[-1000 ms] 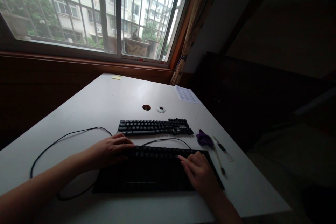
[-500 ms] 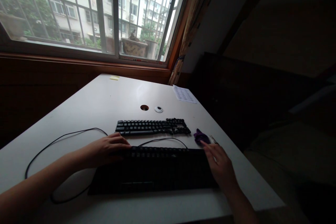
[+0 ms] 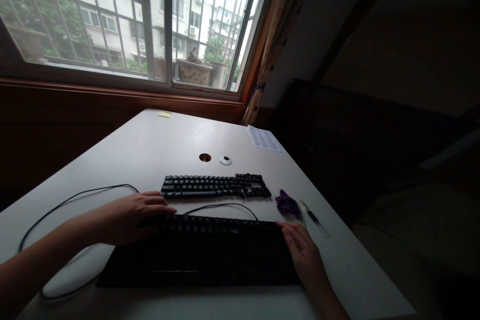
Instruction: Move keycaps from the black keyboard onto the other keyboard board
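A black keyboard (image 3: 210,255) lies at the near side of the desk, a row or two of keycaps showing along its far edge; the rest is too dark to make out. My left hand (image 3: 148,215) grips its far left corner, fingers over the edge. At the far right corner, my right hand (image 3: 300,242) closes on the side with thumb and fingers. Just beyond sits a block of loose black keycaps (image 3: 202,187), laid out in keyboard order. The keyboard's cable (image 3: 75,195) loops out to the left.
Right of the keycaps lie a crumpled purple cloth (image 3: 287,203) and a thin tool with a wire loop (image 3: 317,220). Farther back are a cable hole (image 3: 205,158), its white ring cover (image 3: 225,160), a printed sheet (image 3: 264,139) and a yellow note (image 3: 165,114) on the white desk (image 3: 180,137).
The keyboard has shifted left and slightly nearer, both hands moving with it. My right hand has come away from beside the purple cloth, uncovering the wire-loop tool.
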Available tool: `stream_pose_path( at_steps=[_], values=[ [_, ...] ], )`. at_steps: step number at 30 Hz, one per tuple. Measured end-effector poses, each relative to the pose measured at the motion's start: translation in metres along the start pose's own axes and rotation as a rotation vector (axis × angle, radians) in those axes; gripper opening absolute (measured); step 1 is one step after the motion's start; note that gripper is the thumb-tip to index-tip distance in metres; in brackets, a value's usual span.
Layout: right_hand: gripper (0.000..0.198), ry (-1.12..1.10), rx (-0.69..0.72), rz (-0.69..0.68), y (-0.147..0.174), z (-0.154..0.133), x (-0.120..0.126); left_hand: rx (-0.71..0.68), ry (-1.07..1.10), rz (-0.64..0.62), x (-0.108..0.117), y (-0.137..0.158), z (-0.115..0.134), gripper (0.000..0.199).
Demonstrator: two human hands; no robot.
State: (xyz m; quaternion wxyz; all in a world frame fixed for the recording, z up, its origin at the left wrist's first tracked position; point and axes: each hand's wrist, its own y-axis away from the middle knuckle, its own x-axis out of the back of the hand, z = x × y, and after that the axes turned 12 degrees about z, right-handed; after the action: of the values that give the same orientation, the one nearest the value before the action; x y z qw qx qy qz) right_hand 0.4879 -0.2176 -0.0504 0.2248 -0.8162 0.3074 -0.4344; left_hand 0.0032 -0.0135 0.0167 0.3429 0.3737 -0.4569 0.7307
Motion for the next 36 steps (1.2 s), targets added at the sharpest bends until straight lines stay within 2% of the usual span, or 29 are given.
stream_pose_path(
  at_steps=[5,8,11,14,18,21,24,27,30,36],
  values=[
    [0.031,-0.01,-0.025,-0.024,0.002,0.0,-0.001,0.033,-0.075,-0.034,0.012,-0.008,0.022,0.05],
    [0.031,-0.011,-0.011,-0.01,0.0,0.0,0.001,-0.013,-0.068,-0.044,0.011,-0.019,0.039,0.044],
    [0.029,-0.006,0.059,0.022,-0.009,0.002,0.002,-0.057,-0.059,-0.023,0.005,-0.029,0.043,0.043],
    [0.026,0.01,0.145,0.027,-0.029,0.004,0.0,-0.036,-0.059,0.082,0.0,-0.033,0.027,0.035],
    [0.024,0.025,0.264,0.007,-0.07,-0.001,-0.014,0.065,-0.057,0.396,0.002,-0.017,-0.008,0.024],
    [0.026,-0.029,0.312,-0.046,-0.106,-0.01,-0.034,0.229,-0.12,0.61,0.008,0.006,-0.03,0.022],
    [0.031,-0.058,0.339,-0.107,-0.135,-0.014,-0.064,0.354,-0.207,0.745,0.013,0.027,-0.048,0.025],
    [0.034,-0.057,0.365,-0.17,-0.154,-0.01,-0.096,0.442,-0.282,0.798,0.014,0.037,-0.061,0.032],
    [0.033,-0.052,0.381,-0.21,-0.162,-0.002,-0.121,0.534,-0.289,0.799,0.012,0.04,-0.068,0.035],
    [0.031,-0.011,0.387,-0.239,-0.164,0.012,-0.141,0.538,-0.255,0.758,0.005,0.041,-0.075,0.036]
  ],
)
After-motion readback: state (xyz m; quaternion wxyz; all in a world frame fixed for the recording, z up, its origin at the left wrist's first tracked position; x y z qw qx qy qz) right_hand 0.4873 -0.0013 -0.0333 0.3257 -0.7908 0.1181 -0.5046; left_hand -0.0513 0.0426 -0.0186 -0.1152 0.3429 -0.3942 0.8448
